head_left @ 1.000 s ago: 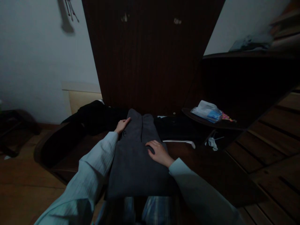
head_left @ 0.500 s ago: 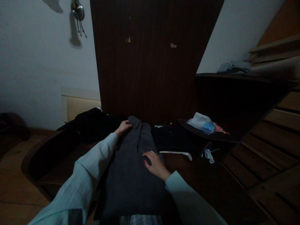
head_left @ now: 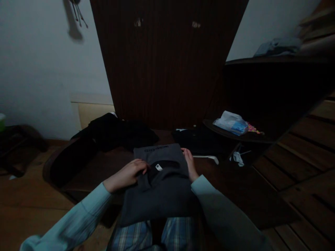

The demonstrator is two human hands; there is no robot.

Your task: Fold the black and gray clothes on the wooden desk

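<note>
In the near centre, the grey shirt [head_left: 162,198] could crease from uneven pulling: my left hand [head_left: 129,174] curls at its left folds, my right hand [head_left: 190,164] touches its right edge; both grips unclear.

Left hand [head_left: 127,176] angled inward, fingers [head_left: 141,164] curled, right hand [head_left: 191,165] pointing forward, forearms [head_left: 86,208] (both sleeved) outstretched

And we're in a home, a dim one, with the look of a bedroom or dressing corner! Clothing gives it away: black clothes [head_left: 112,134] left of centre, a grey top [head_left: 157,204] at lower middle. A tall dark wood panel [head_left: 167,69] fills upper centre, a curved shelf [head_left: 220,131] at right bears a soft pack [head_left: 231,122] (white and blue, that one), and wooden flooring [head_left: 28,202] spans lower left.
</note>
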